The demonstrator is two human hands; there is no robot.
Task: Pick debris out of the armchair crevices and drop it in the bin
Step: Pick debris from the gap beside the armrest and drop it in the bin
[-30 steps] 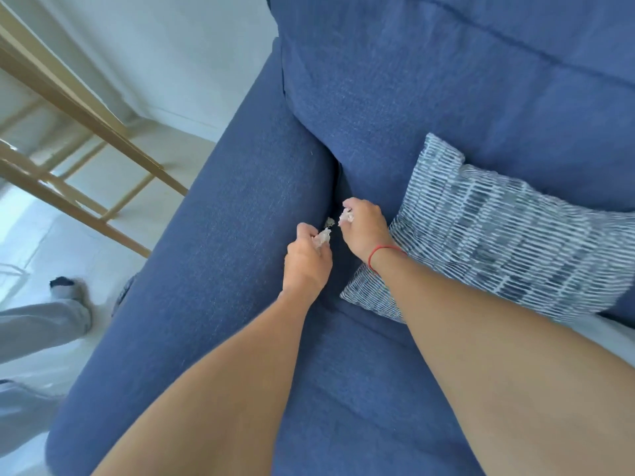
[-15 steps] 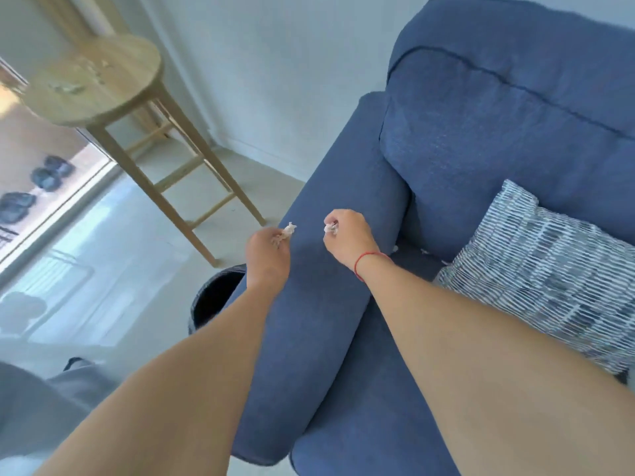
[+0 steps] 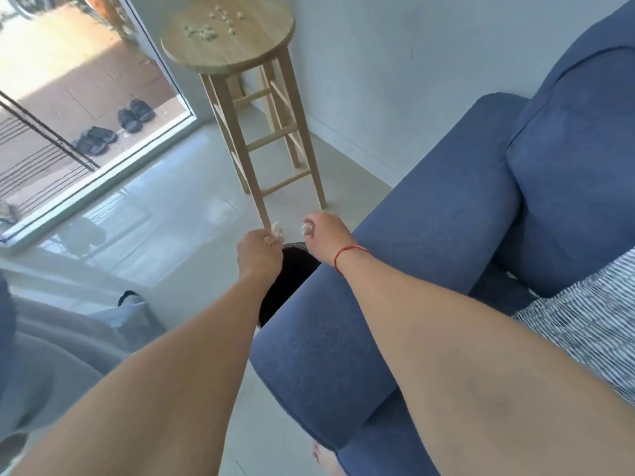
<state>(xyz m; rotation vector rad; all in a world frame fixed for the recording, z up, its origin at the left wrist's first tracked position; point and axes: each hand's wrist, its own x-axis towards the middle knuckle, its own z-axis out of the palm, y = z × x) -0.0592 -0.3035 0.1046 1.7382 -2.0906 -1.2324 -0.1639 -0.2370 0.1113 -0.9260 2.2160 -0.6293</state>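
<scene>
My left hand [image 3: 259, 254] pinches a small white scrap of debris [image 3: 277, 229] between its fingertips. My right hand [image 3: 326, 237], with a red string at the wrist, pinches a second white scrap [image 3: 306, 229]. Both hands hover over the far rim of a black bin [image 3: 288, 280] that stands on the floor against the blue armchair's left arm [image 3: 395, 269]. My arms hide much of the bin's opening. The crevice between the armrest and the seat cushion [image 3: 508, 280] lies to the right, in shadow.
A tall wooden stool [image 3: 237, 53] with several crumbs on its seat stands just beyond the bin by the wall. A striped cushion [image 3: 584, 324] rests on the armchair seat. A glass door [image 3: 86, 108] with shoes outside is at the left. My trouser leg [image 3: 130, 317] is at lower left.
Both hands lifted the scraps out of the armchair crevice and carried them left across the armrest until they were above the bin. My view swung left toward the floor and stool.
</scene>
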